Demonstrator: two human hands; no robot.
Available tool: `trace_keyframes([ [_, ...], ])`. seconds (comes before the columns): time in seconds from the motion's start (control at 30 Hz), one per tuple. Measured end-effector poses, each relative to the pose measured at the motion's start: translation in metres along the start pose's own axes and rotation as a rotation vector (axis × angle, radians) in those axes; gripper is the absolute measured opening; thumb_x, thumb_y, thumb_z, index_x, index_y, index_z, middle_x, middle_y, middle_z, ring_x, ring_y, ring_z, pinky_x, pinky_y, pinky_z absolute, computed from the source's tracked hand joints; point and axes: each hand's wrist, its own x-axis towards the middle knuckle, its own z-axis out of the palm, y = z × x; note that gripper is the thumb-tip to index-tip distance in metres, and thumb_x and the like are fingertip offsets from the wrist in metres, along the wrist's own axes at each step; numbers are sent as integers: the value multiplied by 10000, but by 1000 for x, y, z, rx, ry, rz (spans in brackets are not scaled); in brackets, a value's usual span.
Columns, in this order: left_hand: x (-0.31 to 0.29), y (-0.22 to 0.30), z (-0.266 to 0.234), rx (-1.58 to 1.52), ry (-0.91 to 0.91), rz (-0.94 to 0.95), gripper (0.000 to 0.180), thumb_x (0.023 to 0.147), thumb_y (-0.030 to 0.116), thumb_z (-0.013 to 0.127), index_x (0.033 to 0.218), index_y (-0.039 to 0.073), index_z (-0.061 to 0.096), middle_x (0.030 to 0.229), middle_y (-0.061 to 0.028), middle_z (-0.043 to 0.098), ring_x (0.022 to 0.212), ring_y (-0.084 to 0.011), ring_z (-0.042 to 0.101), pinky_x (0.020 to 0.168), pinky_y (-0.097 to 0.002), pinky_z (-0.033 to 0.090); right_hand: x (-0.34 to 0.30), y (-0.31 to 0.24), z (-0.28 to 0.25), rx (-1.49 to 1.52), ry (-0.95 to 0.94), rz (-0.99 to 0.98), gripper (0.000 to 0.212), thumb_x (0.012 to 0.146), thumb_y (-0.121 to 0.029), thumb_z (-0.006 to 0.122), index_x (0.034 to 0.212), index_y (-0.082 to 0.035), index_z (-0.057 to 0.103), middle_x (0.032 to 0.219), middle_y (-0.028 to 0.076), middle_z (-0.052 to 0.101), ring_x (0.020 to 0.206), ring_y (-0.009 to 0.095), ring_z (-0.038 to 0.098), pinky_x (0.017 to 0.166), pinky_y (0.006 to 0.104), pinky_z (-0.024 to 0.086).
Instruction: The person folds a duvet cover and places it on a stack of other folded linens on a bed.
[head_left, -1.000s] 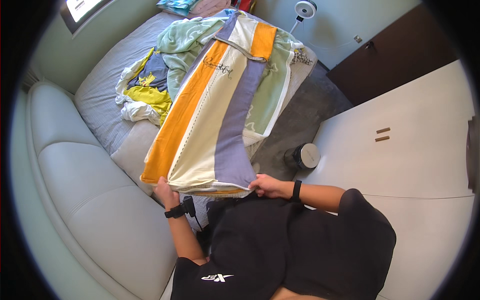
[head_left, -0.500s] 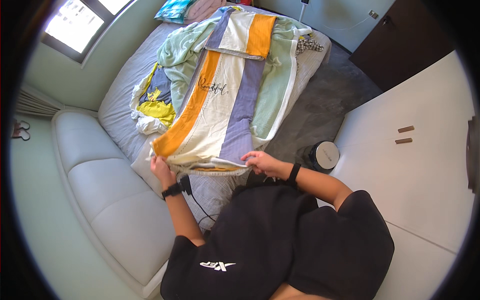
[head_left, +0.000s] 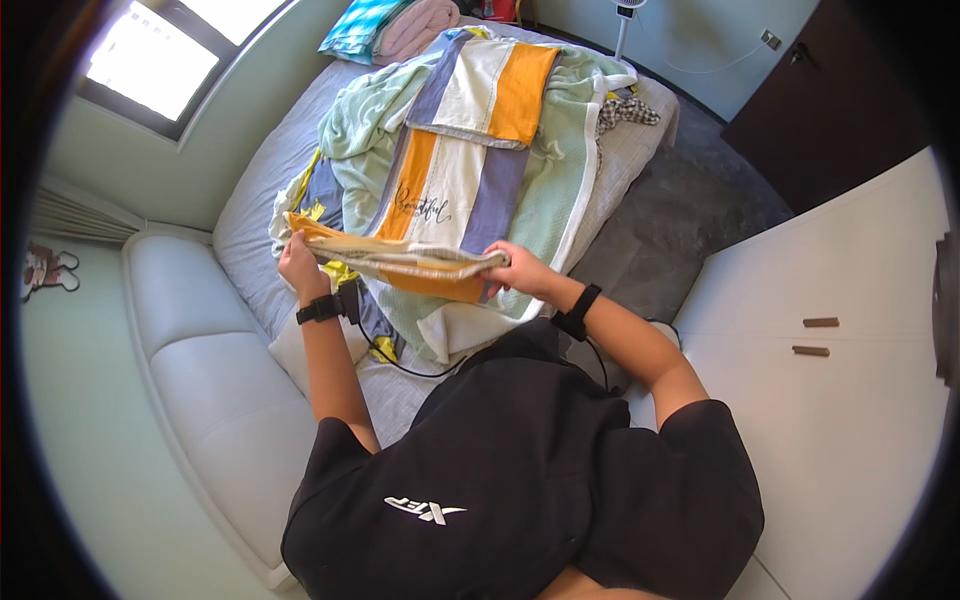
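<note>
A long blanket (head_left: 455,185) with orange, cream and purple-blue stripes lies lengthwise on the bed, its far end folded back over itself. The near end is lifted and doubled over, sagging slightly between my hands. My left hand (head_left: 300,268) is closed on its left corner, at the orange stripe. At the opposite corner, my right hand (head_left: 522,272) pinches the edge with the thumb on top. Beneath the striped blanket spreads a pale green blanket (head_left: 365,115) with a white border. Part of the printed lettering is still visible just beyond the raised fold.
Yellow, white and blue cloth (head_left: 322,190) lies bunched at the left. The padded headboard (head_left: 185,300) runs along the left wall. A white cabinet (head_left: 830,280) stands on the right. Folded pink bedding (head_left: 418,28) and a white fan (head_left: 624,30) are at the far end.
Both hands have moved away from my body, carrying the blanket's near end up and over toward the far end. More of the green blanket's near edge now shows.
</note>
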Motion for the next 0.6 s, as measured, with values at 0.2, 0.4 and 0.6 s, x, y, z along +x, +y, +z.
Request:
trace_keyframes([
  [0.2,60,-33,125,-83,15,-41,128,769,95,583,830,-17,599,725,-35,583,590,-96,542,493,-210,451,78,-45,-100,37,169,-30,161,828,-170,535,931,-69,463,795,61,620,574,118,583,484,216,397],
  [0.4,150,-138,251,-310,8,13,315,808,110,529,1082,-39,484,779,-17,566,638,-82,494,549,-200,401,168,-70,-189,100,426,-67,374,779,-143,593,1095,-57,413,804,57,605,637,125,580,526,238,421],
  [0.6,55,-285,350,314,-698,-206,286,832,297,487,664,65,483,537,2,419,496,-126,393,463,-285,331,132,44,-311,-150,535,155,387,727,-113,643,1059,3,482,713,74,591,546,143,557,497,259,447],
])
